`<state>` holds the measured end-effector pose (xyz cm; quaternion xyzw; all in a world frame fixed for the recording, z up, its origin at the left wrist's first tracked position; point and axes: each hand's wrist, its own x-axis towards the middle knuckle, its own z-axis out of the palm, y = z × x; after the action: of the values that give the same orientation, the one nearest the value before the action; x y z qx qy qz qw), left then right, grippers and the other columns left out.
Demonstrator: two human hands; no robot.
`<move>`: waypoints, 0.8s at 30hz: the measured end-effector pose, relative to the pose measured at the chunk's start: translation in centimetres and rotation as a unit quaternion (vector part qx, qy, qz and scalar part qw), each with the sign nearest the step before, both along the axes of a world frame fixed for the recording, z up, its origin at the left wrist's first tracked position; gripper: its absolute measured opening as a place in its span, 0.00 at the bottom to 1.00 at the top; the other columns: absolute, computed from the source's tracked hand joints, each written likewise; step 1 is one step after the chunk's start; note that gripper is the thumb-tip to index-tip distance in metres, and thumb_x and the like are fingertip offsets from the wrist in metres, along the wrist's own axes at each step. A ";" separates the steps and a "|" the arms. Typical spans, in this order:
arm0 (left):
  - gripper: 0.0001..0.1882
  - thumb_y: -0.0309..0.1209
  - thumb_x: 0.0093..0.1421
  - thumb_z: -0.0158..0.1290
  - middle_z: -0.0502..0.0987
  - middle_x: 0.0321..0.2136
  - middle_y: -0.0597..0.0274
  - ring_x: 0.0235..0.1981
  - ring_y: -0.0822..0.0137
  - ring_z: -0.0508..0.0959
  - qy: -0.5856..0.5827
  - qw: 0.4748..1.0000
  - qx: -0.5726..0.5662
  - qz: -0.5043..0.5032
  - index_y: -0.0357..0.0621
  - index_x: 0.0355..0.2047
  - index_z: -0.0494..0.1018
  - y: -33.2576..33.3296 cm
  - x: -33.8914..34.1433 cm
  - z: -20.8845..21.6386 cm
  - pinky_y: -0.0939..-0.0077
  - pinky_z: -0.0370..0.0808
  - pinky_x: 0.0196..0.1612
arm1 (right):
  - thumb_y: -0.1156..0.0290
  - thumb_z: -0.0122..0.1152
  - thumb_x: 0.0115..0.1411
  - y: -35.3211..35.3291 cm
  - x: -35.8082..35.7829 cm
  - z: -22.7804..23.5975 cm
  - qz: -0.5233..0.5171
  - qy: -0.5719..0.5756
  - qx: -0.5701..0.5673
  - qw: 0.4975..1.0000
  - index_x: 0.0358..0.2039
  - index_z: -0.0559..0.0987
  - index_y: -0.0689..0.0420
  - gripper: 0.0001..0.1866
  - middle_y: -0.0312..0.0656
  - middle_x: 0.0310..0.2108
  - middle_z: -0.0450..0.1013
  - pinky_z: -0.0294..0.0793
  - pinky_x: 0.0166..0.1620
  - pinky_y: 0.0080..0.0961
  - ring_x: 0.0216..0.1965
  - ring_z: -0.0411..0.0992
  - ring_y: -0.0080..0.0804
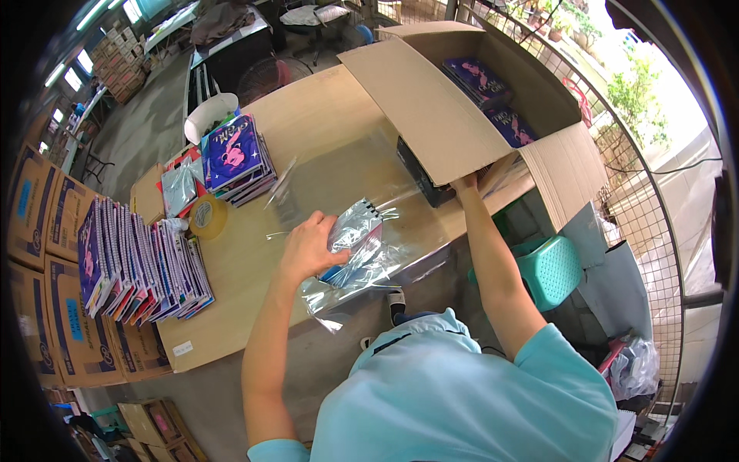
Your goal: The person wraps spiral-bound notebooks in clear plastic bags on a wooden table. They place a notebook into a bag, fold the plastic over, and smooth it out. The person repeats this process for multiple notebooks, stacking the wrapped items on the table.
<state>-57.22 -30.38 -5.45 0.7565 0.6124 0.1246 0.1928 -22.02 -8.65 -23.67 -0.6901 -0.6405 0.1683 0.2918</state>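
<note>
My left hand (312,242) is closed on a clear plastic bag (358,250) near the table's front edge. Inside or under the shiny film is something with black coils and bits of blue; glare hides its kind. My right hand (464,183) reaches under the flap of an open cardboard box (431,100), its fingers hidden there. Close beside that hand, a black box-like object (422,175) sits partly beneath the flap. Purple notebooks (477,77) with pink figures lie inside the cardboard box.
A purple notebook stack (233,158) and a tape roll (208,217) sit on the table's left. Several spiral notebooks (142,262) stand in a row nearby, beside stacked cartons (73,308). A green plastic stool (550,271) is at the right, before a wire mesh fence (647,223).
</note>
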 end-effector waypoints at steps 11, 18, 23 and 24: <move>0.34 0.47 0.42 0.62 0.73 0.39 0.52 0.41 0.50 0.77 0.008 1.000 -0.018 -0.016 0.39 0.47 0.73 0.2 0.2 0.3 0.59 0.74 0.44 | 0.73 0.63 0.56 -7.2 2.3 -5.8 -0.204 0.754 -0.267 0.565 0.36 0.76 0.61 0.09 0.47 0.30 0.76 0.78 0.36 0.32 0.30 0.76 0.38; 0.35 0.48 0.41 0.61 0.73 0.41 0.51 0.42 0.50 0.76 0.027 0.999 -0.024 -0.010 0.38 0.46 0.72 0.1 -0.9 -0.8 0.59 0.74 0.44 | 0.74 0.60 0.59 -18.1 -9.1 5.6 0.156 0.614 -0.147 0.759 0.30 0.75 0.61 0.05 0.41 0.25 0.74 0.74 0.31 0.23 0.26 0.73 0.27; 0.36 0.47 0.41 0.60 0.73 0.42 0.50 0.43 0.49 0.76 0.030 0.999 -0.029 -0.021 0.38 0.49 0.72 0.5 -0.7 -0.5 0.60 0.74 0.46 | 0.71 0.66 0.57 -21.9 -15.6 8.5 0.233 0.513 -0.166 0.809 0.23 0.74 0.61 0.11 0.37 0.19 0.72 0.70 0.23 0.20 0.19 0.70 0.21; 0.36 0.46 0.41 0.60 0.73 0.42 0.50 0.43 0.49 0.76 0.030 0.999 -0.029 -0.019 0.38 0.49 0.72 0.5 -0.7 -0.2 0.60 0.75 0.46 | 0.69 0.67 0.56 -21.8 -16.3 7.7 0.219 0.479 -0.175 0.832 0.22 0.74 0.60 0.13 0.37 0.17 0.72 0.69 0.21 0.20 0.18 0.70 0.20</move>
<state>-57.89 -29.92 -5.64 0.7656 0.6066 0.0802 0.1987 -38.36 -30.48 -16.01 -0.4040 -0.5148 0.6467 0.3918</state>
